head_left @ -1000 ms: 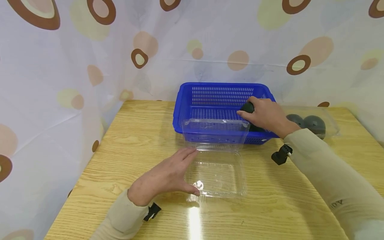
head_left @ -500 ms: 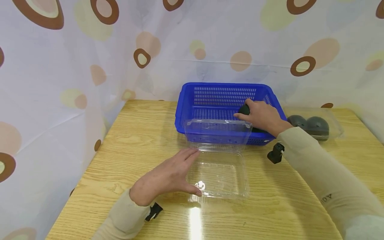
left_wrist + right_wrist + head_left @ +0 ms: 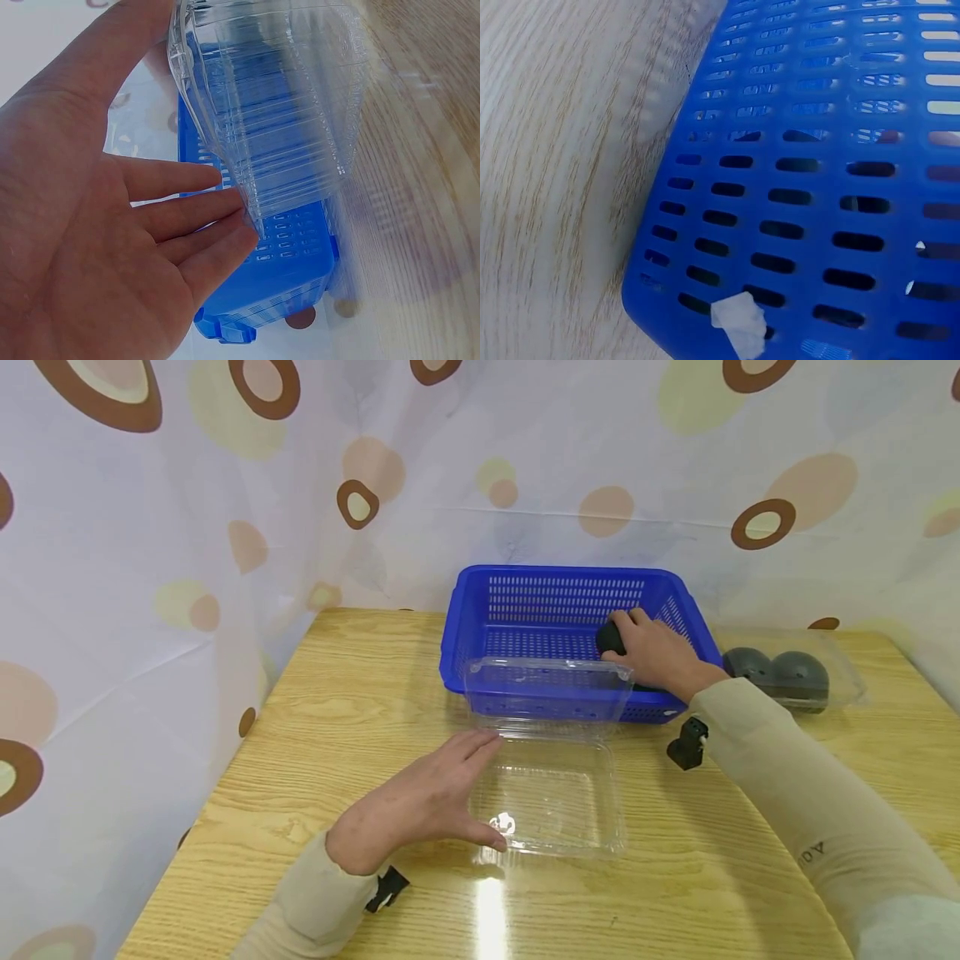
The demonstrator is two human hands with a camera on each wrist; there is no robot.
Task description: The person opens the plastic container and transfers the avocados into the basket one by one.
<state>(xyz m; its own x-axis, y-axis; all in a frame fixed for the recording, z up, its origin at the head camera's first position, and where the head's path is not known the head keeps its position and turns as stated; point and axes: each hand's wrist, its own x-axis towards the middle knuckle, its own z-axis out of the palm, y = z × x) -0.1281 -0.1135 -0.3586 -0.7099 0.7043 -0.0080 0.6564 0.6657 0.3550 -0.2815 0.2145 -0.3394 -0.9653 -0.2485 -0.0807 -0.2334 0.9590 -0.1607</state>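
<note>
In the head view, a clear plastic clamshell container [image 3: 555, 793] lies with its lid raised against the blue basket. My left hand [image 3: 420, 802] stands at its left side, thumb and fingers spread along the edge. From the left wrist, the fingertips [image 3: 244, 232] are right at the container's rim. My right hand [image 3: 652, 647] reaches into the right part of the blue perforated basket [image 3: 457, 635], its fingers curled round a dark green rounded object [image 3: 609, 641]. The right wrist view mostly shows the basket's wall [image 3: 787, 217], with dark shapes behind its slots.
To the right of the basket, another clear container [image 3: 843, 668] holds dark round objects [image 3: 798, 677]. The wooden table [image 3: 315, 718] meets a patterned curtain [image 3: 420, 543] at the back and left. The raised lid [image 3: 547, 689] overlaps the basket's front.
My right hand has settled slightly lower in the basket, and its thumb has drawn in beside the dark green object. The left hand and the clamshell container have stayed put.
</note>
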